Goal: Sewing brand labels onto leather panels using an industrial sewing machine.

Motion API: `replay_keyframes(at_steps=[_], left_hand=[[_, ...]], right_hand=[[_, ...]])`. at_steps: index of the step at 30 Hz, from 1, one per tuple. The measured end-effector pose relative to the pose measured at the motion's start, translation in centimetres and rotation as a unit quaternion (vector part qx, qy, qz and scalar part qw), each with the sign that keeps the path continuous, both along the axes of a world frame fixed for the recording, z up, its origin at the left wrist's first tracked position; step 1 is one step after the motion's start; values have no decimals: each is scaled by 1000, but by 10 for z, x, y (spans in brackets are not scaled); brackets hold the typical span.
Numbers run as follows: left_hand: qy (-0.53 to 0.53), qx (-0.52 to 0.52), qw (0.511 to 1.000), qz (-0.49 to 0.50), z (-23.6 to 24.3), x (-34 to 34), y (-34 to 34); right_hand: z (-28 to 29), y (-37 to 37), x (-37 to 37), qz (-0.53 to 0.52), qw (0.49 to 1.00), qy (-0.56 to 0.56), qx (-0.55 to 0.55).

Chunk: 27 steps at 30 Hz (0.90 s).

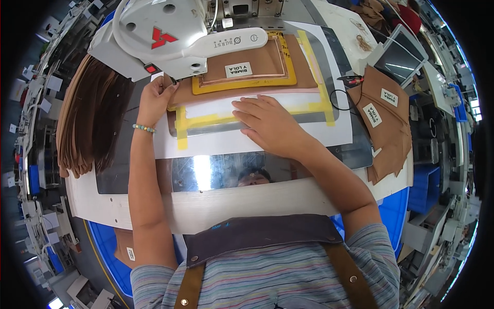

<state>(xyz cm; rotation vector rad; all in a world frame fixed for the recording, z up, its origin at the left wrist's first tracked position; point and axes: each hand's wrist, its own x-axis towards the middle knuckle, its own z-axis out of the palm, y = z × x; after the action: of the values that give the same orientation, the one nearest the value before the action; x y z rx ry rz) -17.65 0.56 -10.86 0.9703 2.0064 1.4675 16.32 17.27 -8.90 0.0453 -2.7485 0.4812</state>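
My left hand [156,99] is closed in a pinch at the near left corner of a brown fabric piece [307,72]. That piece lies under a white machine head [170,36], which hides its far left part. On top of the fabric rests a yellow frame [247,86], and a white label [237,70] shows inside it. My right hand [272,126] lies flat with fingers stretched out, palm down on a white sheet edged with yellow tape [216,120], just in front of the fabric. It holds nothing that I can see.
Many brown pieces [85,118] hang in a thick stack at the left. Labelled brown pieces [383,121] are piled at the right, beside a tilted screen [400,55] and a small red-and-black tool [352,80]. Blue bins [393,219] stand below the table edge.
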Motion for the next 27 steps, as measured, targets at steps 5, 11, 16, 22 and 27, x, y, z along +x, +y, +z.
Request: replay_keyframes(at_steps=[5, 11, 16, 22, 27], left_hand=[[285, -172, 932, 141, 36, -51, -136], [14, -246, 965, 89, 78, -24, -329], [2, -278, 905, 323, 66, -14, -379], [163, -341, 827, 416, 18, -12, -375], [318, -204, 705, 601, -23, 21, -371]], right_hand=[[2, 1, -2, 10, 1000, 18, 13], [8, 2, -2, 0, 996, 91, -22], [13, 8, 1, -81, 989, 124, -5], [12, 6, -3, -132, 987, 87, 12], [16, -4, -8, -108, 992, 43, -40]])
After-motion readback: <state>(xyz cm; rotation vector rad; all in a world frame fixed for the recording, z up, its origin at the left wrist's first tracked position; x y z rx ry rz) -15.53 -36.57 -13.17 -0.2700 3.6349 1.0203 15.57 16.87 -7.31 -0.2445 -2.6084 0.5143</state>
